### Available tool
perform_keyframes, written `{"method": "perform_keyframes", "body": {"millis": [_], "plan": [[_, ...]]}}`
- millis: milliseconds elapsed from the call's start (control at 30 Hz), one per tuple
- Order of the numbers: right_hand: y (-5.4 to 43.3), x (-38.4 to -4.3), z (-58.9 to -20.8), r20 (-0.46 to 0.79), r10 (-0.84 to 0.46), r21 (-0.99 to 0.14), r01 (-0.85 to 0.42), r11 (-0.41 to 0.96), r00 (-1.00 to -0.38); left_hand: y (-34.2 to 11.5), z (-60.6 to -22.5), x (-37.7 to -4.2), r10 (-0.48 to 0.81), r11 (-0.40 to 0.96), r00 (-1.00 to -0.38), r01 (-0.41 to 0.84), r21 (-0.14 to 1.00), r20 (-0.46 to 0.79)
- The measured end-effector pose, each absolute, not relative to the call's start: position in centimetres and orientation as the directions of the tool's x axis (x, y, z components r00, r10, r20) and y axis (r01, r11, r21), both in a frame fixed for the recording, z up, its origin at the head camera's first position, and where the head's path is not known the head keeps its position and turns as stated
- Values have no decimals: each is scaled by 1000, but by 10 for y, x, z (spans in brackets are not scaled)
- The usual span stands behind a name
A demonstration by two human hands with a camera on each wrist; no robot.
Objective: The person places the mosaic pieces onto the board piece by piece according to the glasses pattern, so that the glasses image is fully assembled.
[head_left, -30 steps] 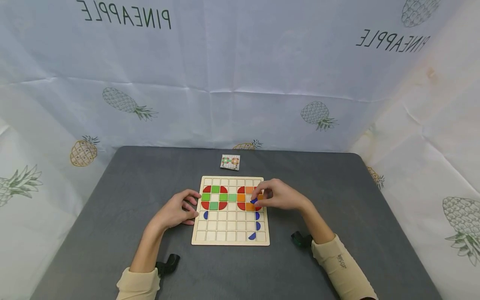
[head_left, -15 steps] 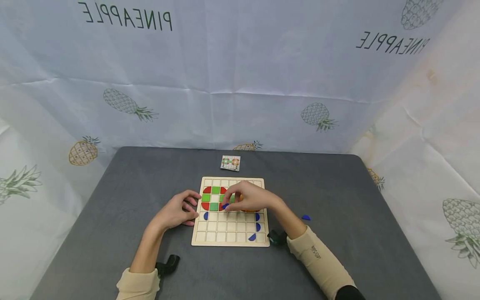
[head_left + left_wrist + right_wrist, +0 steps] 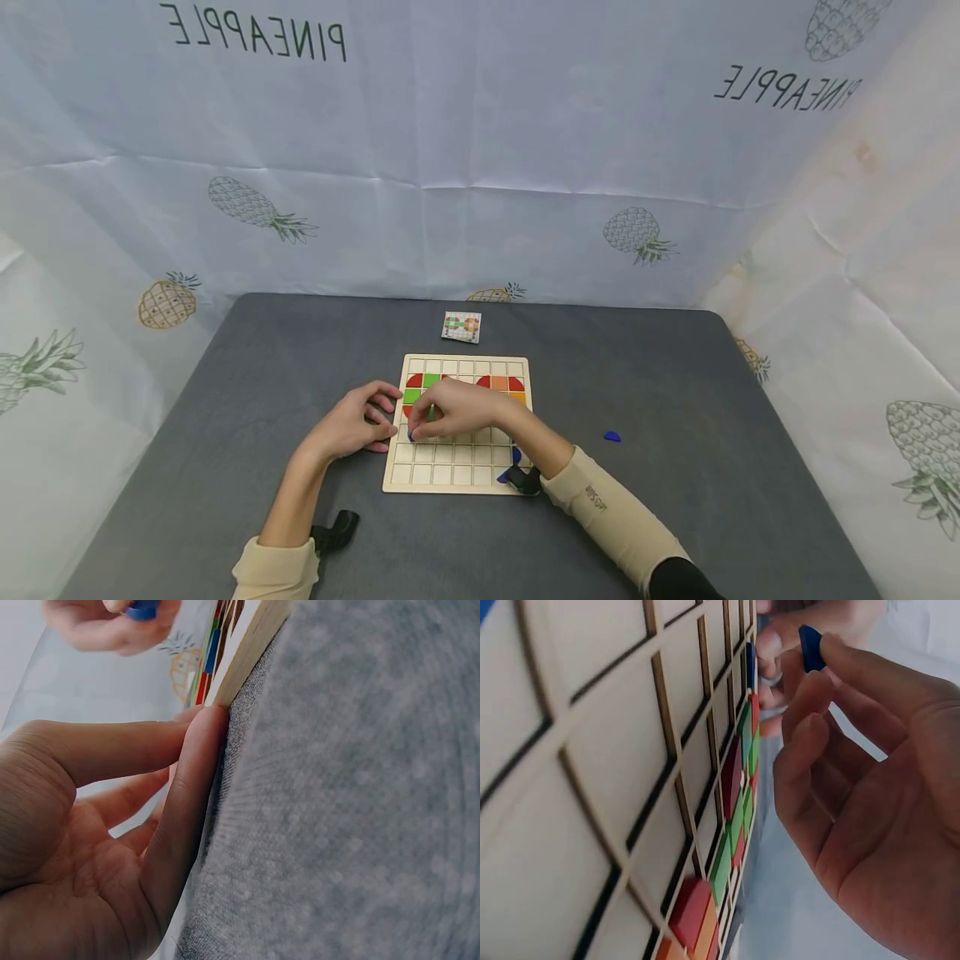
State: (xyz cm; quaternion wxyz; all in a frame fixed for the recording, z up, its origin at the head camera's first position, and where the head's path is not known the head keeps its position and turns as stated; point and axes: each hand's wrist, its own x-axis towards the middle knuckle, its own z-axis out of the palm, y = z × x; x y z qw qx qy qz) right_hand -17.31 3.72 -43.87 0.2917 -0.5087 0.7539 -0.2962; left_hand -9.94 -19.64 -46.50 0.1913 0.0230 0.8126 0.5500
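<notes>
My right hand (image 3: pixel 459 408) pinches a blue half-round piece (image 3: pixel 811 649) between thumb and fingertips, above the left side of a wooden grid board (image 3: pixel 442 477). In the right wrist view another blue piece (image 3: pixel 751 666) sits in the board just beyond it. Red, green and orange tiles fill part of the far rows, with green tiles (image 3: pixel 412 397) at left and an orange tile (image 3: pixel 498 383) at right; my right hand and forearm hide several. My left hand (image 3: pixel 351 423) touches the board's left edge, its fingers extended and slightly bent.
A small printed pattern card (image 3: pixel 461 327) lies behind the board. One loose blue piece (image 3: pixel 612 437) rests on the grey table (image 3: pixel 660 367) to the right. A black wrist device (image 3: pixel 522 481) overlaps the board's near right corner, partly covering blue pieces (image 3: pixel 516 456) there.
My right hand has moved left across the board, from its right side to its left, carrying the blue piece. The loose blue piece on the table came into view. My left hand stays put.
</notes>
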Motion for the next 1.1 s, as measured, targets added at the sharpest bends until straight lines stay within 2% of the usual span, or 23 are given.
{"method": "perform_keyframes", "body": {"millis": [133,300,633,867,1100], "plan": [[28,-171,-442,-153,-946,-721,-622,305,-286,-197,-464,-99,259,380,-926,-165,910,-276],[20,-168,-442,-178,-942,-700,-636,325,-285,-197,-465,-98,262,375,-925,-166,912,-276],[13,-166,-443,-161,-953,-647,-702,298,-256,-197,-464,-99,257,388,-926,-163,907,-277],[11,-166,-442,-191,-945,-591,-738,325,-264,-197,-464,-99,253,393,-926,-167,904,-281],[17,-168,-442,-183,-946,-587,-743,322,-266,-196,-463,-100,257,390,-925,-166,906,-280]]}}
